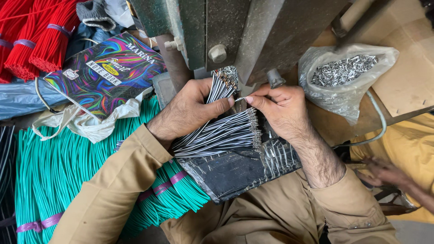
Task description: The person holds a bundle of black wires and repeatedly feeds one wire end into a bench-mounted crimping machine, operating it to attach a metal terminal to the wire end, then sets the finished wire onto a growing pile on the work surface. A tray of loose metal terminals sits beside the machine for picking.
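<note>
Worktop (pixel 334 126): crowded, brown, black plastic sheet (pixel 235 169) over the near edge, grey machine (pixel 226 27) at the back.
Wires (pixel 221 133): black-and-white bundle, long axis slanting, metal tips up and right toward machine.
Left hand (pixel 192 110): clamped round the bundle.
Right hand (pixel 275 108): fingertips pinched on one wire tip.
Around: green wire bundles (pixel 58 167) left, red ones (pixel 36 40) far left, bag of metal bits (pixel 343 74) right.

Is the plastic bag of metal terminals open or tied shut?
Open: the bag has its mouth spread wide, with the terminals lying exposed inside.
</note>
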